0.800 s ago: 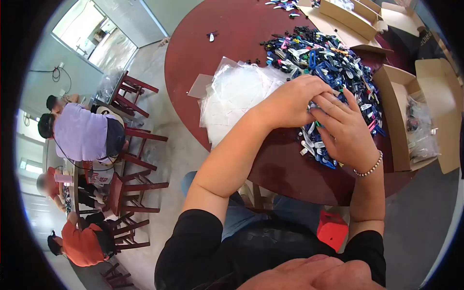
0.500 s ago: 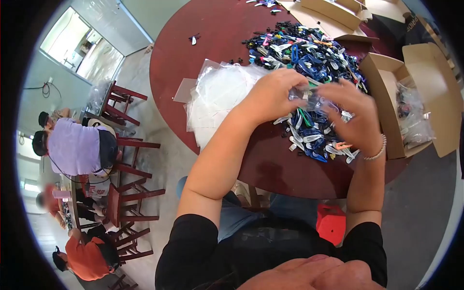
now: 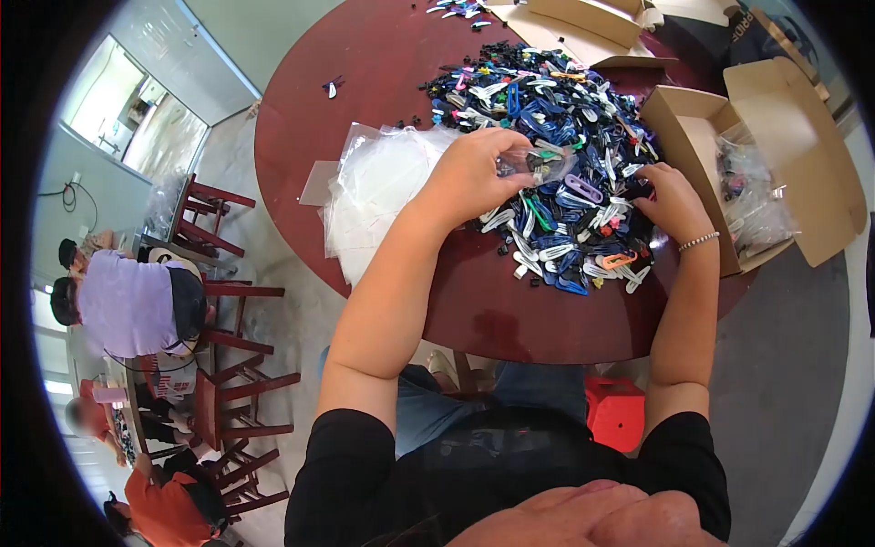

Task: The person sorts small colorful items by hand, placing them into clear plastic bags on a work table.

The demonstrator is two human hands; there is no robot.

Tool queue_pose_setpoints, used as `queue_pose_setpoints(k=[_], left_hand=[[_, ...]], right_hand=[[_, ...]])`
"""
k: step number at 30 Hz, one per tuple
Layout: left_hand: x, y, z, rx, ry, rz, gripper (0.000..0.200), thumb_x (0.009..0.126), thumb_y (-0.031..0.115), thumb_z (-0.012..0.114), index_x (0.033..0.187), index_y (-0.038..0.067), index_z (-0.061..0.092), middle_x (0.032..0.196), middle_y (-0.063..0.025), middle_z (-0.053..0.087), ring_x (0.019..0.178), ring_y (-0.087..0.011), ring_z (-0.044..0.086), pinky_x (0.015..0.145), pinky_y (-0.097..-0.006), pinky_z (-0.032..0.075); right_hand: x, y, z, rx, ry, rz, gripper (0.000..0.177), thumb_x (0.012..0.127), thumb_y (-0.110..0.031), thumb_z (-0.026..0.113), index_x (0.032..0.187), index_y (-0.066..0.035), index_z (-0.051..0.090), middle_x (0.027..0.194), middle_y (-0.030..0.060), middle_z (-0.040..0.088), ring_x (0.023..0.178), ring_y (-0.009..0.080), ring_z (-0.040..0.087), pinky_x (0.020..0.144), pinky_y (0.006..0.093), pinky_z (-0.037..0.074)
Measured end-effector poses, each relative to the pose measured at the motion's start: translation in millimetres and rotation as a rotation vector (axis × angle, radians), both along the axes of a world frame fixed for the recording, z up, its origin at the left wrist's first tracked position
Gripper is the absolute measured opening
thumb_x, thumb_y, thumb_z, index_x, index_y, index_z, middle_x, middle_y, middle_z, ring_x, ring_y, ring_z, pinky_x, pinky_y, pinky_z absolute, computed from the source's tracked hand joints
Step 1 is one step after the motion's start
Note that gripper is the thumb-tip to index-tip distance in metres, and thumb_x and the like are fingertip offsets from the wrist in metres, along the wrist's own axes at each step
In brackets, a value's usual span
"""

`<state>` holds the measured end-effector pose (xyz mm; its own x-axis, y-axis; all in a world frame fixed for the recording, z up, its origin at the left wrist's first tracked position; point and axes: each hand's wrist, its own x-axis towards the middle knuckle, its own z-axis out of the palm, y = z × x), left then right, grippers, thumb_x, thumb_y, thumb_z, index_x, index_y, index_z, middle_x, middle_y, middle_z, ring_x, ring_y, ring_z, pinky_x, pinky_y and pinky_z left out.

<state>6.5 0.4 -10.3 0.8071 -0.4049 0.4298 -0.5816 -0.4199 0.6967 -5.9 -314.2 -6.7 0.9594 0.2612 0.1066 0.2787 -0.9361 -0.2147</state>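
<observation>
A large heap of snap hair clips (image 3: 583, 128), mostly navy, black and white with a few bright ones, covers the table in front of me. My left hand (image 3: 483, 173) pinches a clear plastic bag (image 3: 551, 166) above the heap, and several clips show inside it. At the heap's right edge, my right hand (image 3: 673, 202) has its fingers curled down among the clips. What lies between those fingertips is hidden. A stack of clear flat bags (image 3: 387, 173) lies left of the heap, partly behind my left forearm.
An open cardboard box (image 3: 688, 123) holding filled plastic bags (image 3: 756, 205) stands at the right of the round red table (image 3: 301, 118). Another cardboard box (image 3: 583, 23) lies at the back. A red stool (image 3: 615, 415) is below the edge. People sit at a table to the left.
My right hand has moved away from the bag, out to the heap's right edge. The left hand keeps hold of the bag. The whole view has shifted slightly.
</observation>
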Motion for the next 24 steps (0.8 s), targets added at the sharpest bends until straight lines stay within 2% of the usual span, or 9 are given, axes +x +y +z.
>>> queue_pose_setpoints(k=[4,10,12,13,16,18,20,22,24], left_hand=[[-1,-1,2,-0.006,0.029,0.010,0.032,0.071,0.006,0.077,0.101,0.004,0.065,0.091,-0.0054,0.065,0.083,-0.0148,0.063,0.071,-0.0272,0.052],[-2,-2,2,0.013,0.007,-0.001,0.033,0.071,0.004,0.076,0.102,0.004,0.065,0.093,-0.0062,0.066,0.085,-0.0158,0.065,0.073,-0.0275,0.054],[-2,-3,3,0.024,0.011,-0.001,0.033,0.071,0.003,0.076,0.103,0.004,0.065,0.093,-0.0066,0.066,0.085,-0.0160,0.065,0.073,-0.0274,0.054],[-2,-3,3,0.031,0.014,0.002,0.034,0.071,0.003,0.076,0.103,0.004,0.065,0.093,-0.0070,0.066,0.086,-0.0161,0.065,0.073,-0.0273,0.054],[-3,-3,4,0.022,0.014,0.001,0.034,0.071,0.003,0.076,0.103,0.004,0.066,0.094,-0.0075,0.066,0.086,-0.0165,0.065,0.073,-0.0275,0.054],[-3,-3,4,0.027,0.008,-0.001,0.034,0.071,0.004,0.076,0.103,0.004,0.066,0.094,-0.0075,0.066,0.086,-0.0166,0.066,0.073,-0.0275,0.054],[-3,-3,3,0.033,0.000,-0.001,0.034,0.071,0.004,0.076,0.103,0.004,0.066,0.094,-0.0075,0.066,0.085,-0.0166,0.066,0.073,-0.0275,0.054],[-3,-4,3,-0.017,0.002,-0.007,0.032,0.070,0.014,0.078,0.097,0.003,0.065,0.088,-0.0104,0.065,0.081,-0.0238,0.064,0.071,-0.0326,0.051],[-4,-4,4,-0.015,-0.005,-0.006,0.032,0.070,0.014,0.078,0.097,0.003,0.065,0.087,-0.0104,0.065,0.081,-0.0238,0.064,0.071,-0.0326,0.051]], right_hand=[[1,-4,-7,-0.048,-0.057,0.025,0.034,0.072,-0.003,0.068,0.105,-0.001,0.061,0.094,0.0153,0.058,0.083,0.0310,0.060,0.076,0.0371,0.050],[3,-3,-7,0.209,0.064,0.083,0.031,0.075,0.000,0.064,0.106,-0.003,0.061,0.094,0.0121,0.055,0.080,0.0240,0.060,0.070,0.0330,0.051],[6,-3,-12,0.293,0.101,0.108,0.035,0.076,-0.004,0.065,0.110,-0.001,0.060,0.100,0.0165,0.059,0.091,0.0340,0.059,0.083,0.0379,0.048],[8,-2,-13,0.295,0.101,0.107,0.035,0.076,-0.004,0.065,0.110,-0.001,0.060,0.100,0.0165,0.059,0.091,0.0340,0.059,0.083,0.0379,0.048],[7,4,-8,0.281,0.114,0.070,0.032,0.077,-0.003,0.065,0.109,0.000,0.060,0.099,0.0159,0.059,0.081,0.0293,0.063,0.075,0.0365,0.051],[1,8,3,0.337,0.321,-0.071,0.027,0.079,0.000,0.061,0.105,-0.001,0.061,0.086,0.0098,0.057,0.071,0.0203,0.059,0.062,0.0304,0.050],[4,4,-2,0.334,0.314,-0.062,0.026,0.079,-0.001,0.062,0.105,0.000,0.062,0.085,0.0102,0.058,0.073,0.0204,0.060,0.064,0.0308,0.050],[5,1,-5,0.332,0.306,-0.054,0.026,0.079,-0.003,0.063,0.105,0.000,0.062,0.085,0.0106,0.059,0.076,0.0204,0.060,0.066,0.0313,0.050],[5,0,-8,0.289,0.201,0.014,0.027,0.078,-0.006,0.065,0.105,0.000,0.063,0.090,0.0118,0.062,0.080,0.0216,0.060,0.071,0.0331,0.050]])
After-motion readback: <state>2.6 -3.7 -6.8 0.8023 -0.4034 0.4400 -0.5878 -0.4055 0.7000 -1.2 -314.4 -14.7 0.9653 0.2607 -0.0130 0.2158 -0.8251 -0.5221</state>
